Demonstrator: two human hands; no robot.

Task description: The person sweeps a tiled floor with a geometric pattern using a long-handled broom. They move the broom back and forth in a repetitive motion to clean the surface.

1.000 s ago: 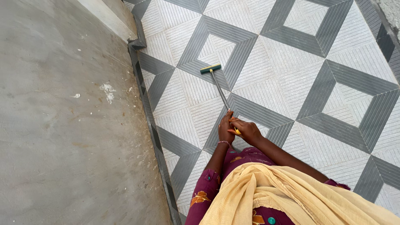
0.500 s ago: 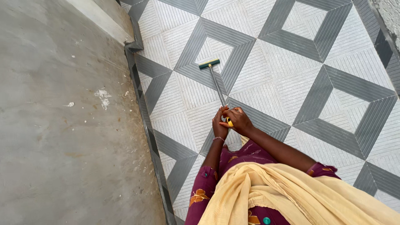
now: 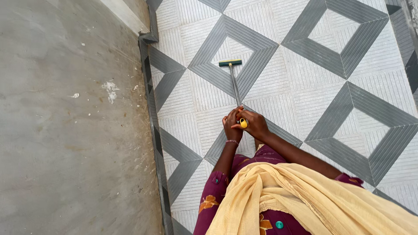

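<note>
Patterned tile floor (image 3: 305, 91) beside bare concrete (image 3: 65, 130); both hands grip a squeegee (image 3: 230, 63).

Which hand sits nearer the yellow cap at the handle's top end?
Right. The right hand wraps the handle right at the yellow cap; the left hand grips beside it, slightly farther off.

No packages, labels, signs or screens show in this view; small markings, if any, would be too fine to tell from this height.
</note>
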